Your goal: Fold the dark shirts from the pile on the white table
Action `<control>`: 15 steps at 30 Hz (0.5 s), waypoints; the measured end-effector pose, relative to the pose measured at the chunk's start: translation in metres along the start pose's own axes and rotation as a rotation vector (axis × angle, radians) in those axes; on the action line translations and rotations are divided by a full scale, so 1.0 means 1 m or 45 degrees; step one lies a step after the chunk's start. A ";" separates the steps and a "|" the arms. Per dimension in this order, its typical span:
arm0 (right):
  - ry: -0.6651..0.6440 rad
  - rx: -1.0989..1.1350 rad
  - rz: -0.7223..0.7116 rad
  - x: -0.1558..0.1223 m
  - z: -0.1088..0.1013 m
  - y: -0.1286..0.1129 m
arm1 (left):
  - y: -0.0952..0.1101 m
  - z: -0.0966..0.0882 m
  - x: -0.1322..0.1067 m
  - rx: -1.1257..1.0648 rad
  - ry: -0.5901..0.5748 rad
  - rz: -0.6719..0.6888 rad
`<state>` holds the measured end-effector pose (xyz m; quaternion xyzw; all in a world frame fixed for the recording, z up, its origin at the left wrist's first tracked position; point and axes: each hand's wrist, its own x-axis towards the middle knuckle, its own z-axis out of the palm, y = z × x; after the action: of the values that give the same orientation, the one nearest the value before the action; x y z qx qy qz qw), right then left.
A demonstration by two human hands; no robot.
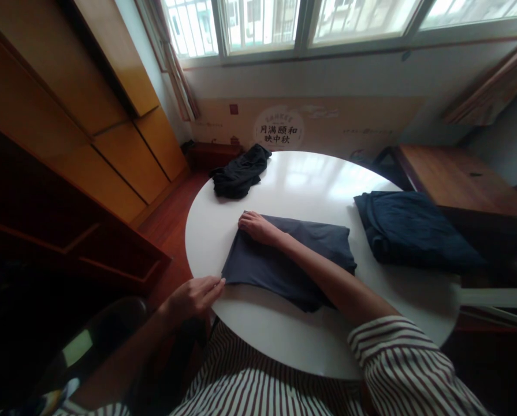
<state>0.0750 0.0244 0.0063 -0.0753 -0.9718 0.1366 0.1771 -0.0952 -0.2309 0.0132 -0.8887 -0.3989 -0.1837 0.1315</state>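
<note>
A dark blue-grey garment (258, 263) lies folded flat on the white round table (284, 341); its kind does not show clearly. My left hand (195, 296) pinches its near left corner at the table's edge, drawing that side straight. Across the cloth reaches my right arm, and my right hand (258, 226) is closed on the far left corner. The garment's right end has uneven, layered edges, and part of it is hidden under my right forearm.
A crumpled black garment (240, 173) sits at the table's far left edge. On the right side lies a folded navy garment (408, 228), overhanging the edge. Beyond it stands a wooden desk (466, 179). Wooden cabinets (119, 167) line the left, windows the back.
</note>
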 end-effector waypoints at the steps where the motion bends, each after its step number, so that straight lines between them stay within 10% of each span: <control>1: -0.004 -0.016 0.012 0.000 0.001 0.000 | 0.000 -0.001 -0.001 0.009 -0.015 0.018; 8: -0.051 -0.102 0.155 -0.008 -0.007 -0.022 | -0.014 -0.016 0.031 -0.074 -0.185 -0.193; 15: -0.102 -0.084 0.479 -0.057 0.012 -0.119 | -0.073 0.005 0.114 -0.316 -0.072 -0.422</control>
<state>0.1113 -0.1029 0.0117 -0.2558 -0.9508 0.1384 0.1069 -0.0793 -0.1067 0.0637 -0.8251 -0.5176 -0.2254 -0.0225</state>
